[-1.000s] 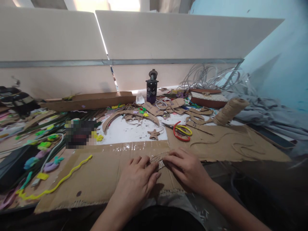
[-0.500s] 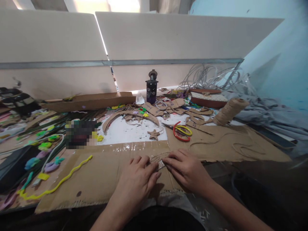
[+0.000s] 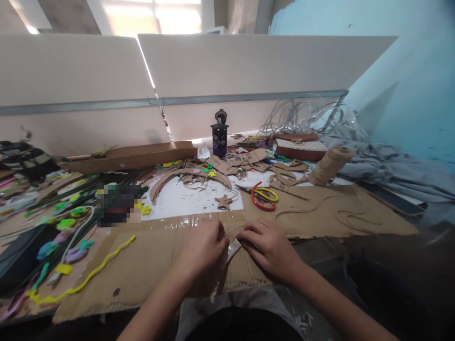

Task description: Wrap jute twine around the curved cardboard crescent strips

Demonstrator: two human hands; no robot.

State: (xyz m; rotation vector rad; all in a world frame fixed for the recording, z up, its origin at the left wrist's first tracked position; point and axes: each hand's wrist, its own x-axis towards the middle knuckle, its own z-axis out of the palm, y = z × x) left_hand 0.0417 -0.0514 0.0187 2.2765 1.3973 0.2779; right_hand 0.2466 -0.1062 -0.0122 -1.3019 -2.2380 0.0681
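Between my hands, at the near edge of the cardboard sheet (image 3: 149, 265), is a curved cardboard strip (image 3: 233, 248) with a shiny, tape-like face. Jute twine (image 3: 234, 232) lies along its far side. My left hand (image 3: 204, 246) is closed at the strip's left end, fingers curled and their tips mostly hidden; a frayed end hangs below it. My right hand (image 3: 266, 246) pinches the strip's right end with bent fingers. Beyond the hands lie scissors (image 3: 265, 196) with red and yellow handles and a cardboard star (image 3: 223, 202).
A twine spool (image 3: 330, 166) leans at the right, with loose twine in front. Behind are a cardboard arch (image 3: 167, 177), a dark bottle (image 3: 219, 137) and a brown-and-white purse (image 3: 300, 147). Yellow fuzzy wire (image 3: 103, 267) and several colourful pieces crowd the left.
My left hand has curled from flatter, spread fingers into a closed grip and turned, lifting slightly. My right hand stays on the strip. The view has tilted up a little.
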